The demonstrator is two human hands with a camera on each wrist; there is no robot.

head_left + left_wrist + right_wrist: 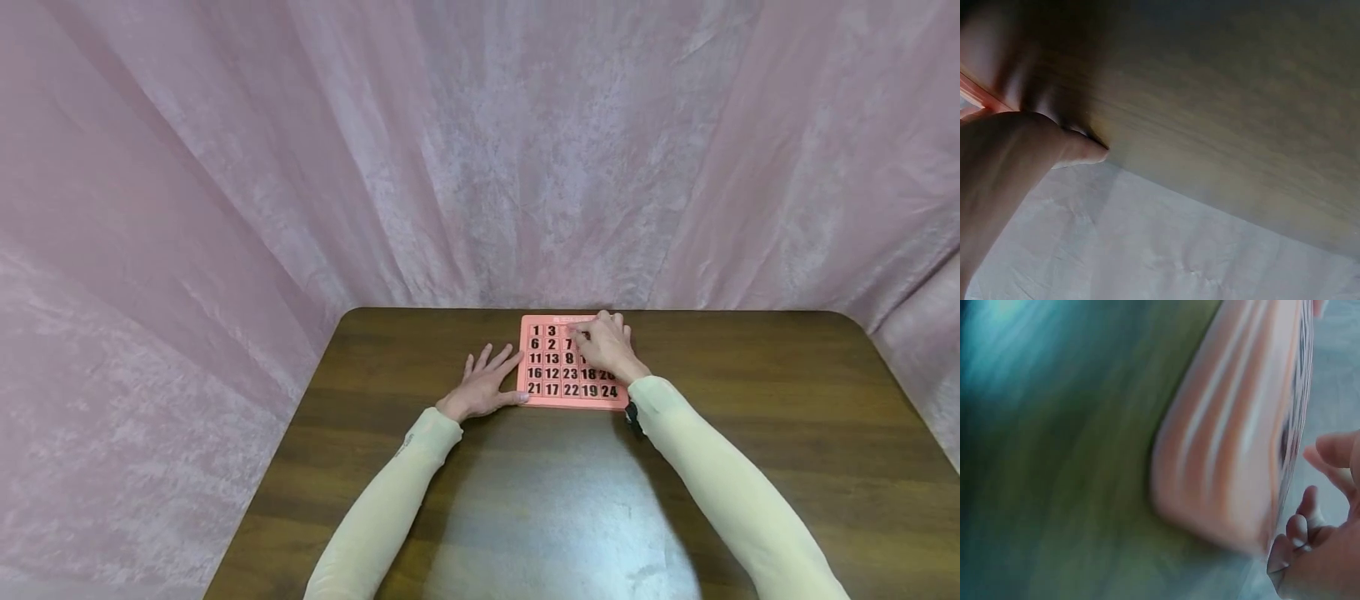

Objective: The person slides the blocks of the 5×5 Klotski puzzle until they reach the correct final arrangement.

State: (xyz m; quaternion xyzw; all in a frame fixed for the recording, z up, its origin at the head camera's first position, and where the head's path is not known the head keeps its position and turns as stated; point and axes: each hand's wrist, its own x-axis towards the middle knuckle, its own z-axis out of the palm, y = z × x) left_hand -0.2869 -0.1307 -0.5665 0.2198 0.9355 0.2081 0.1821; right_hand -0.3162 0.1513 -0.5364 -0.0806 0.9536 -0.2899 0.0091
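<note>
A pink number-slide puzzle board (573,402) with black-numbered square tiles lies flat near the table's far edge. My left hand (483,392) rests on the wood at its left, fingers spread, with thumb and index finger at the board's left edge. Over the upper right of the board is my right hand (606,346), its fingertips at the top row beside the 3 and covering several tiles. The right wrist view shows the board's ridged pink side (1222,444), with the right fingers (1335,450) loosely bent above the tiles. Only a pink sliver of board appears in the left wrist view.
The brown wooden table (750,400) has rounded far corners. Pink-mauve velvet curtains (525,167) hang right behind it and along both sides. A dark band (633,415) shows at the right wrist, below the pale sleeve.
</note>
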